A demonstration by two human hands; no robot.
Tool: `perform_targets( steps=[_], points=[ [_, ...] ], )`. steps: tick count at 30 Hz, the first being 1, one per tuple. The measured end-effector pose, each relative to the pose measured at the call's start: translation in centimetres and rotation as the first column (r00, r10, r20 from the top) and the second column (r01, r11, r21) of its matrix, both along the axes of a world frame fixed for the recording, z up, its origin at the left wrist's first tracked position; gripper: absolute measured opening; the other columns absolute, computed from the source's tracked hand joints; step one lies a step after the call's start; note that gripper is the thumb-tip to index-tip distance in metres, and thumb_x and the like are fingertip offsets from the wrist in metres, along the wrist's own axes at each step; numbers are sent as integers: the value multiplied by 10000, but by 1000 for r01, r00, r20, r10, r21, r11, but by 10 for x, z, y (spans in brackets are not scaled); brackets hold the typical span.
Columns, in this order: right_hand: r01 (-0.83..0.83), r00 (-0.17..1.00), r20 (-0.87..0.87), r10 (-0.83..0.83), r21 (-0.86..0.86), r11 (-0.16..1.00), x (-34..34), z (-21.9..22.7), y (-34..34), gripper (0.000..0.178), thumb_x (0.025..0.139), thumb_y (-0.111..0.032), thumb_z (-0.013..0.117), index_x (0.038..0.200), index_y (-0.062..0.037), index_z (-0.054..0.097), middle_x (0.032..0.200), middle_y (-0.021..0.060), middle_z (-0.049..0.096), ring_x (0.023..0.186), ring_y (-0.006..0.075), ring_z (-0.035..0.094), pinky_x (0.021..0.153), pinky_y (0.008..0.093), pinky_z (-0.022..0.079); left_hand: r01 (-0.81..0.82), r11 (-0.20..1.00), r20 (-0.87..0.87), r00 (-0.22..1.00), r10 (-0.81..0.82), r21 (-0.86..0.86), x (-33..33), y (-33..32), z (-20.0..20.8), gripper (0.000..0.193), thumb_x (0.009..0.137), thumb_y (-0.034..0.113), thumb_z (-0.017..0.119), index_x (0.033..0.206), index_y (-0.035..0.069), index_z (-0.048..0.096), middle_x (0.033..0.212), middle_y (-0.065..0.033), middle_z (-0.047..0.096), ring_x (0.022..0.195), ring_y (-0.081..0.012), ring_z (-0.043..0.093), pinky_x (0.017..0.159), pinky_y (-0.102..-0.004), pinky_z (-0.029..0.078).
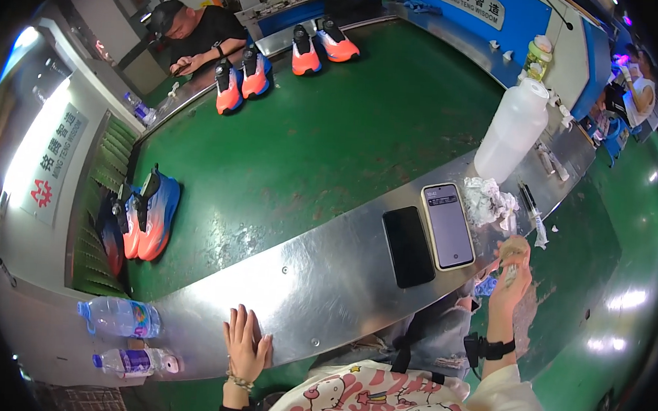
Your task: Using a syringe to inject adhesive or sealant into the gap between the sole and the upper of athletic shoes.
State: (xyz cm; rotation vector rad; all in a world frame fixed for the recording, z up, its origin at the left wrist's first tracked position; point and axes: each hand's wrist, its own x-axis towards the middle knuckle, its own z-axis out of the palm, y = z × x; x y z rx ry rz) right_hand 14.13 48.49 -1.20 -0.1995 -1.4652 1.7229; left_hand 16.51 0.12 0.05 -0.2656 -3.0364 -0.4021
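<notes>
My left hand (247, 344) rests palm down on the metal border (323, 303) of the green work surface, its fingers stretched out and holding nothing. Beyond the border's right part, near my lap, my right hand (513, 281) is closed on a small tan, rounded thing (515, 249) whose kind I cannot make out. Closest to that hand lie a lit phone (448, 226) in a pale case and a dark-screened phone (408, 246). Crumpled white tissue (487, 203) sits just above them, with a thin black-and-white tool (532, 212) alongside.
A large white bottle (511, 130) stands at the right on the border. Orange-and-blue shoes (148, 213) are at the left, with several more (256, 71) at the far side. Two water bottles (120, 317) lie at the near left. Across the surface, a person (196, 35) leans in.
</notes>
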Motion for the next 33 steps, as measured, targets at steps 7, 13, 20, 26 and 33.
perform_targets(
  steps=[7,13,20,26,33],
  points=[
    [135,991,-28,-133,81,988,-51,-23,5,239,915,-184,453,786,2,527,1061,112,487,1043,234,476,936,348,350,-69,993,-61,996,64,-99,7,9,0,572,800,306,568,1298,47,458,1406,-170,362,1332,-335,280,1077,-506,177],
    [304,945,-4,-328,389,870,-41,-18,12,205,912,-160,448,880,8,561,1055,104,476,1034,232,476,933,343,347,-78,996,-116,990,73,-41,-3,14,2,554,791,340,596,1276,90,502,1376,-133,419,1308,-305,335,1074,-483,203],
    [252,961,0,-278,416,874,-48,-25,5,178,897,-156,479,921,3,555,1059,101,466,1032,239,475,930,355,348,-101,995,-125,987,98,-16,-1,11,1,567,764,300,623,1282,100,506,1394,-122,407,1320,-290,331,1074,-463,215],
    [260,959,8,-284,373,890,-44,-21,5,174,901,-129,471,936,19,557,1054,95,469,1023,223,470,918,346,349,-103,994,-136,986,99,-21,3,11,6,556,775,314,617,1278,104,511,1391,-118,412,1318,-286,334,1074,-453,218],
    [278,948,42,-315,375,885,-46,-25,4,231,921,-163,460,927,37,575,1059,109,506,1026,226,471,922,348,345,-107,994,-161,981,106,0,0,8,1,540,772,333,622,1254,107,535,1356,-120,450,1295,-296,364,1072,-472,224]
  ],
)
